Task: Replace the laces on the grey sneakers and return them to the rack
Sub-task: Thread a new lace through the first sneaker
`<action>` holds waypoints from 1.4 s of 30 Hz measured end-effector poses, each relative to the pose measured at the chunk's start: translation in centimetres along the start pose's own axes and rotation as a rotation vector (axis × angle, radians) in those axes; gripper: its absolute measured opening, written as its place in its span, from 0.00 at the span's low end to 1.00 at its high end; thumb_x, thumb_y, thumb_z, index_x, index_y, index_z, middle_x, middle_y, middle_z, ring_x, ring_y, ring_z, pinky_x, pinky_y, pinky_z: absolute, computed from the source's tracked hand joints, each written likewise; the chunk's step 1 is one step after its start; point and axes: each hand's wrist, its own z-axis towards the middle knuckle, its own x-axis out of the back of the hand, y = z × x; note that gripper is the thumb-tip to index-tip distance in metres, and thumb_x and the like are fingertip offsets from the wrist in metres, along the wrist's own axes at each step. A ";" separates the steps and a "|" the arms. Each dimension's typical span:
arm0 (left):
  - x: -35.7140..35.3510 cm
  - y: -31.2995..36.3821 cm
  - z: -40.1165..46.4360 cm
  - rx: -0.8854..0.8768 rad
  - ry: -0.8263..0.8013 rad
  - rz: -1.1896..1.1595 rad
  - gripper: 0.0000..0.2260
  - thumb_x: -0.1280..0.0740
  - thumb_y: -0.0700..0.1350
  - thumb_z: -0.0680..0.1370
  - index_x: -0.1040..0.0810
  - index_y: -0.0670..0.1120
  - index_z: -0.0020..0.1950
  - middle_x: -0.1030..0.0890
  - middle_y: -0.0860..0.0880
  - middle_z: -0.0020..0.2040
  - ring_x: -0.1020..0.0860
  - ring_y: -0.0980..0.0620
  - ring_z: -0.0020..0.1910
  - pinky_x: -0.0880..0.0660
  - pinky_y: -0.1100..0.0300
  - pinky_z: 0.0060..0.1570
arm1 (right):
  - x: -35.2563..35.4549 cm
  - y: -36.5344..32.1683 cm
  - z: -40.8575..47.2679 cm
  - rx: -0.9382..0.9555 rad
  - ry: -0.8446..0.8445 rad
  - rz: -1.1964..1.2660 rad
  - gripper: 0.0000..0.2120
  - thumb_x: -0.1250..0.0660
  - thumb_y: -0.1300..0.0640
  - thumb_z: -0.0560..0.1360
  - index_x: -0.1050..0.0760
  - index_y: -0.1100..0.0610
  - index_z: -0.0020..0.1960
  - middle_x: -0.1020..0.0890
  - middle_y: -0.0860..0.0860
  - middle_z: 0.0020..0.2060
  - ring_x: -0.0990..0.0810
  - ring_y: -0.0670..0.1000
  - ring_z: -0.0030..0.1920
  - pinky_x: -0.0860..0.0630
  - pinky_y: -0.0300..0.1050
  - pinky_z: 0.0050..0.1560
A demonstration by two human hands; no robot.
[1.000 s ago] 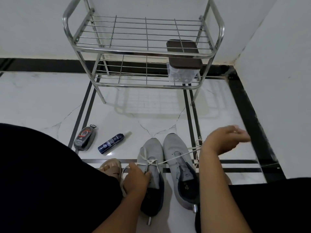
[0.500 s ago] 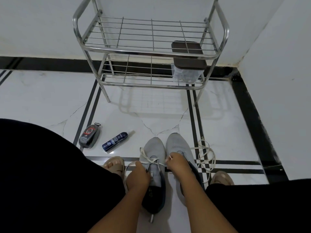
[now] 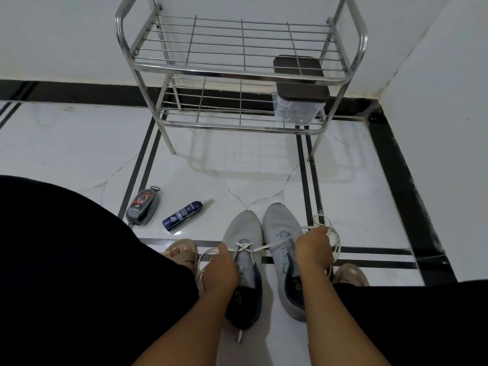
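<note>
Lacing the left grey sneaker (image 3: 244, 233), on the floor in front of the rack (image 3: 239, 72).

Left hand (image 3: 220, 270) grips one white lace (image 3: 266, 245) end, right hand (image 3: 314, 249) the other, pulled across the neighbouring sneaker (image 3: 281, 223); next likely threading the next eyelet.

Two grey sneakers sit side by side on the floor, toes pointing toward the rack. The left sneaker (image 3: 244, 249) has a grey mesh upper and a dark navy lining at its heel opening. A white lace (image 3: 245, 246) crosses once over its front eyelets, and its ends run out to either side. The right sneaker (image 3: 284, 244) looks the same, touching or nearly touching its partner. More white lace lies in loose loops just beside its right edge. The rack (image 3: 237, 72) is a two-tier metal wire frame standing against the wall, well apart from the sneakers.
</note>
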 end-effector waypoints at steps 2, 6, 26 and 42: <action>0.0 0.1 0.1 -0.044 0.032 -0.022 0.16 0.48 0.56 0.82 0.36 0.49 0.65 0.21 0.42 0.56 0.23 0.41 0.56 0.27 0.51 0.53 | -1.4 -0.8 -1.6 0.213 0.009 -0.108 0.16 0.41 0.59 0.79 0.35 0.57 0.66 0.21 0.57 0.55 0.20 0.60 0.52 0.28 0.49 0.41; 0.6 0.0 1.1 -0.105 0.031 0.034 0.11 0.47 0.49 0.82 0.30 0.50 0.61 0.21 0.43 0.55 0.24 0.43 0.54 0.29 0.54 0.49 | -5.2 -0.9 -4.5 0.563 -0.271 -0.323 0.11 0.43 0.54 0.80 0.28 0.55 0.58 0.19 0.55 0.50 0.21 0.57 0.52 0.28 0.46 0.44; 0.9 1.5 0.3 0.094 -0.072 -0.028 0.18 0.34 0.55 0.73 0.26 0.45 0.58 0.21 0.45 0.57 0.24 0.44 0.58 0.27 0.55 0.53 | -2.3 -4.9 -1.9 0.409 -0.144 0.253 0.19 0.46 0.64 0.80 0.28 0.59 0.68 0.27 0.54 0.63 0.24 0.54 0.55 0.31 0.42 0.47; 0.5 -1.2 1.5 0.128 -0.075 -0.423 0.08 0.32 0.43 0.77 0.15 0.45 0.53 0.16 0.47 0.52 0.20 0.48 0.53 0.28 0.62 0.51 | -7.5 -1.1 -7.0 0.591 -0.326 -0.329 0.11 0.40 0.57 0.77 0.20 0.48 0.51 0.23 0.50 0.56 0.30 0.55 0.60 0.35 0.50 0.59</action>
